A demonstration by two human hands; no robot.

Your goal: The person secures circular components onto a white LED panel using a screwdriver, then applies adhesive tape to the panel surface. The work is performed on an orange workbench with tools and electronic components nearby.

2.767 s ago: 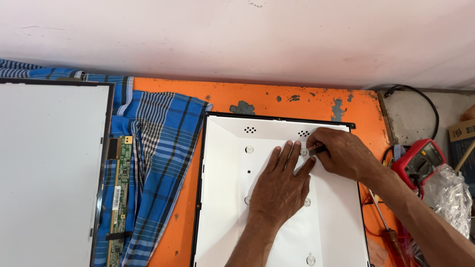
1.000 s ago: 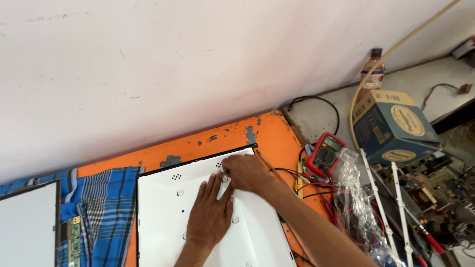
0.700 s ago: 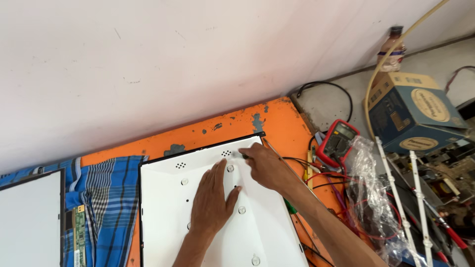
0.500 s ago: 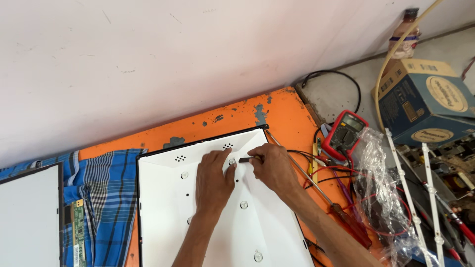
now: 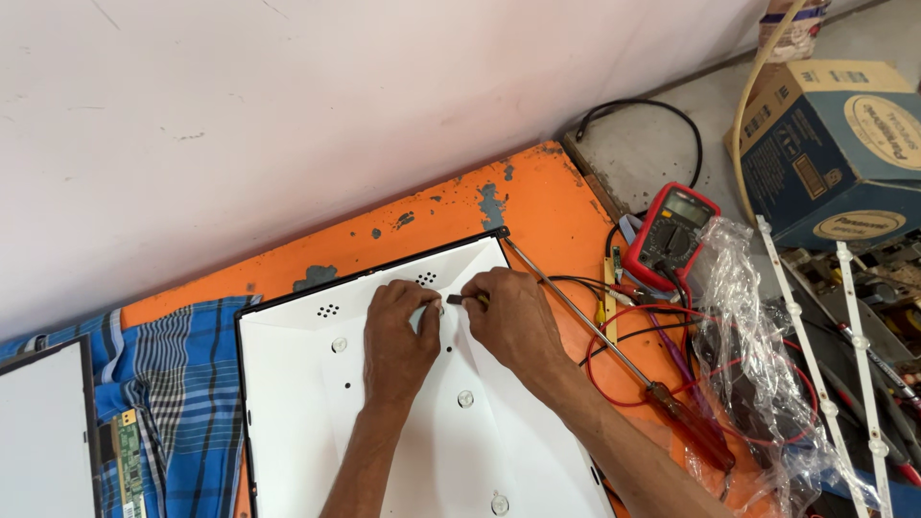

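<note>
White plastic fills the middle of our view: a large white reflector sheet in a black-edged panel tray [image 5: 288, 422] lies flat on the chipped orange table [image 5: 537, 206], studded with small round clear lenses [image 5: 465, 398]. We press our left hand [image 5: 398, 341] palm down on the sheet, fingers curled, its fingertips beside one lens near the upper middle of the panel. Our right hand [image 5: 508, 321] sits just beside it, pinching a small dark tool with a yellowish handle [image 5: 462, 299] between thumb and fingers, its tip pointing left and meeting the left fingertips; whether the tip touches the lens we cannot tell. A long screwdriver with a thin steel shaft and dark red handle [image 5: 624, 360] lies diagonally on the table just right of the tray. Beyond it rests a red-cased multimeter [image 5: 672, 235] with red and black leads [image 5: 624, 331], near crumpled clear plastic wrap [image 5: 748, 336]. Two white LED strips [image 5: 815, 355] slant across the right edge below a blue cardboard box [image 5: 830, 149]. On the left a blue checked cloth [image 5: 177, 393] lies under a second flat white panel [image 5: 43, 432].
</note>
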